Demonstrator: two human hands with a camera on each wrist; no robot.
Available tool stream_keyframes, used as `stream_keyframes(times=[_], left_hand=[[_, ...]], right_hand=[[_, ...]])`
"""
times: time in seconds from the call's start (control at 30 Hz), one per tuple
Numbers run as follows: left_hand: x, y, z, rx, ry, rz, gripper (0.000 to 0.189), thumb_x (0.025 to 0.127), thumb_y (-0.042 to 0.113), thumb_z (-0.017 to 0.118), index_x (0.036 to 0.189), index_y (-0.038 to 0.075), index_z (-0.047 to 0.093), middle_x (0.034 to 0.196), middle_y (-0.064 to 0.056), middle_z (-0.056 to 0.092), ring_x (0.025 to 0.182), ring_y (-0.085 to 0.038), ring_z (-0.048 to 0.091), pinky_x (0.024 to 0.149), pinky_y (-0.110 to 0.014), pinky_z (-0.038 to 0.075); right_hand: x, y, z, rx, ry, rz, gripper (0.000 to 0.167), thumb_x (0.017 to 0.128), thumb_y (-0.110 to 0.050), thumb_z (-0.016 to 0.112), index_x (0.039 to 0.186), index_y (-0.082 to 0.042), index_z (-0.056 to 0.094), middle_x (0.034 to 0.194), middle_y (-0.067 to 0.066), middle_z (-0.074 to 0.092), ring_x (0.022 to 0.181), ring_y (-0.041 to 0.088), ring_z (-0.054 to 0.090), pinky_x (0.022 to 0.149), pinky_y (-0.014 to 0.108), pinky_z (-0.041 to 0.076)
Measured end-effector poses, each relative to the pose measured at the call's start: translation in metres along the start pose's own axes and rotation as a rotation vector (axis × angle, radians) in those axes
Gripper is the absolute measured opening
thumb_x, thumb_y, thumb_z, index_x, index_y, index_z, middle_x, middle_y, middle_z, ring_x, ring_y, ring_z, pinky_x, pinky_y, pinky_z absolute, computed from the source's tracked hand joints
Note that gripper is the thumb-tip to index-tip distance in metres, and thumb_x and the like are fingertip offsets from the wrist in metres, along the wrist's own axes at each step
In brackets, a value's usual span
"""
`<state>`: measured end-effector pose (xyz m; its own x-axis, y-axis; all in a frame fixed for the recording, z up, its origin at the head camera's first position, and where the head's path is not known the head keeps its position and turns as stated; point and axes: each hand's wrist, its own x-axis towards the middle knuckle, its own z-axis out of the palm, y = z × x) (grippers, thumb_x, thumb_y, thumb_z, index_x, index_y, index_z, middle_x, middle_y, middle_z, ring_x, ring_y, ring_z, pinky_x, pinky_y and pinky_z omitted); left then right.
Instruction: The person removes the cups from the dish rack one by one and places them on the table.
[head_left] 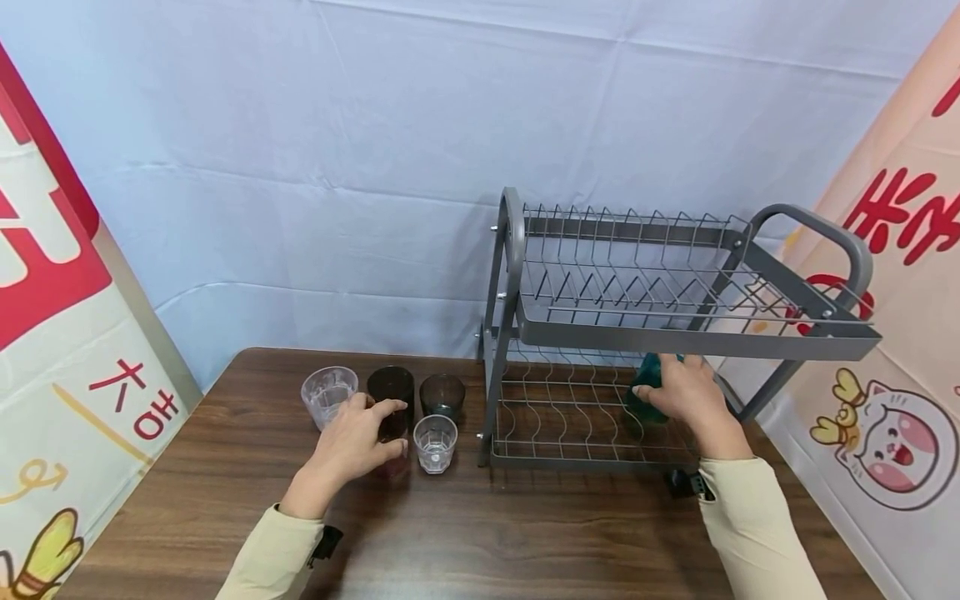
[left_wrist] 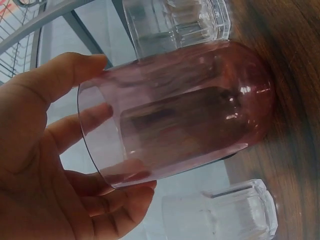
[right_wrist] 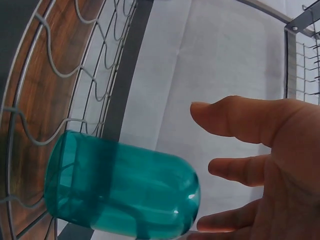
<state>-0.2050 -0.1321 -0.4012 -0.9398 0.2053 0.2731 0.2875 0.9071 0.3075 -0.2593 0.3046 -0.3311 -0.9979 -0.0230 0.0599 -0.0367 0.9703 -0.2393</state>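
Observation:
A pink transparent glass (left_wrist: 200,115) stands upright on the wooden table, with my left hand (head_left: 352,442) around its rim. The thumb lies on one side of the rim and the curled fingers on the other, as the left wrist view shows. Inside the rack's lower tier, a teal glass (right_wrist: 125,187) rests mouth down on the wires. My right hand (head_left: 682,392) is beside its rounded base, thumb and fingers spread apart with nothing between them.
Around the pink glass stand a clear tumbler (head_left: 327,392), a dark tall glass (head_left: 390,382), a short dark glass (head_left: 442,393) and a small clear faceted glass (head_left: 435,442). A grey two-tier dish rack (head_left: 697,337) occupies the table's right side. Cloth (head_left: 337,208) hangs behind.

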Motion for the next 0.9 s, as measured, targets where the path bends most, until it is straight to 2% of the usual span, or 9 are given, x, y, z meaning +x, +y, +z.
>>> stream_keyframes(times=[0.13, 0.43, 0.6, 0.73, 0.9], left_hand=[[-0.001, 0.002, 0.000, -0.005, -0.003, 0.005, 0.050, 0.070, 0.033, 0.075, 0.116, 0.020, 0.064, 0.101, -0.020, 0.051, 0.086, -0.034, 0.050, 0.066, -0.047, 0.046], [-0.001, 0.003, 0.000, -0.030, -0.033, -0.019, 0.048, 0.069, 0.032, 0.074, 0.115, 0.020, 0.063, 0.098, -0.016, 0.047, 0.085, -0.032, 0.045, 0.064, -0.045, 0.044], [0.000, 0.003, 0.000, -0.035, -0.044, -0.026, 0.049, 0.070, 0.032, 0.074, 0.116, 0.020, 0.062, 0.098, -0.016, 0.046, 0.082, -0.031, 0.045, 0.060, -0.042, 0.043], [0.000, 0.004, 0.001, -0.034, -0.045, -0.031, 0.049, 0.070, 0.031, 0.073, 0.116, 0.020, 0.062, 0.100, -0.017, 0.046, 0.083, -0.032, 0.045, 0.058, -0.041, 0.043], [0.000, 0.004, 0.002, -0.034, -0.046, -0.034, 0.049, 0.070, 0.032, 0.073, 0.117, 0.020, 0.061, 0.100, -0.017, 0.046, 0.083, -0.032, 0.045, 0.059, -0.042, 0.043]], right_hand=[[0.005, 0.004, 0.002, -0.010, 0.000, -0.004, 0.071, 0.086, -0.028, 0.065, 0.130, 0.019, 0.035, 0.119, 0.048, 0.030, 0.109, 0.063, 0.025, 0.075, 0.066, 0.036], [0.014, 0.008, 0.007, -0.010, 0.013, -0.038, 0.065, 0.086, -0.024, 0.064, 0.130, 0.016, 0.038, 0.116, 0.044, 0.040, 0.108, 0.062, 0.026, 0.076, 0.065, 0.037], [0.018, 0.011, 0.010, -0.014, 0.044, -0.060, 0.061, 0.087, -0.017, 0.063, 0.133, 0.012, 0.037, 0.126, 0.044, 0.032, 0.112, 0.065, 0.023, 0.085, 0.066, 0.029], [0.021, 0.014, 0.012, -0.021, 0.081, -0.069, 0.056, 0.087, -0.011, 0.062, 0.132, 0.011, 0.038, 0.127, 0.044, 0.030, 0.112, 0.065, 0.024, 0.090, 0.065, 0.023], [0.023, 0.016, 0.016, 0.002, 0.105, -0.066, 0.058, 0.086, -0.007, 0.061, 0.135, 0.010, 0.034, 0.130, 0.044, 0.026, 0.112, 0.064, 0.024, 0.090, 0.064, 0.021]])
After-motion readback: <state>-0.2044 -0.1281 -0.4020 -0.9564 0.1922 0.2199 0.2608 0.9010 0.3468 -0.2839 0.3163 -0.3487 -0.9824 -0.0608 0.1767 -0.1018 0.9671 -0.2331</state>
